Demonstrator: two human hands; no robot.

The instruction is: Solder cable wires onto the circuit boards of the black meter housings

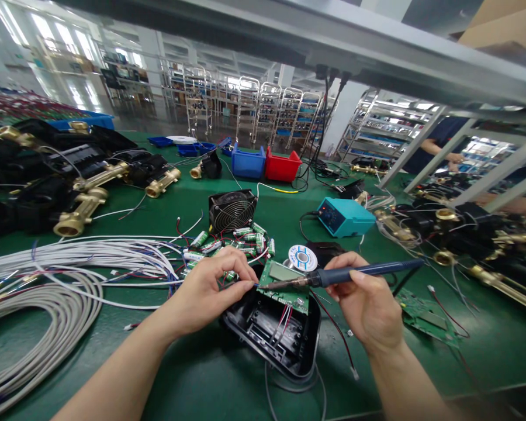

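My right hand [368, 304] grips a blue-handled soldering iron [363, 272], its tip pointing left onto a green circuit board [284, 283]. The board rests on an open black plastic housing [274, 330] with red and white wires inside. My left hand [210, 289] is pinched at the board's left edge, holding something thin that I cannot make out, right at the iron's tip. A spool of solder wire [302, 257] sits just behind the board. Several green cylindrical batteries [241, 240] lie behind my left hand.
Bundled grey and white cables [48, 280] fill the left. Black units with brass fittings [83, 199] lie far left and right. A small black fan [232, 210], a teal soldering station [344, 216], blue and red bins [267, 164] and a spare green board [425, 316] surround the work. Another person stands far right.
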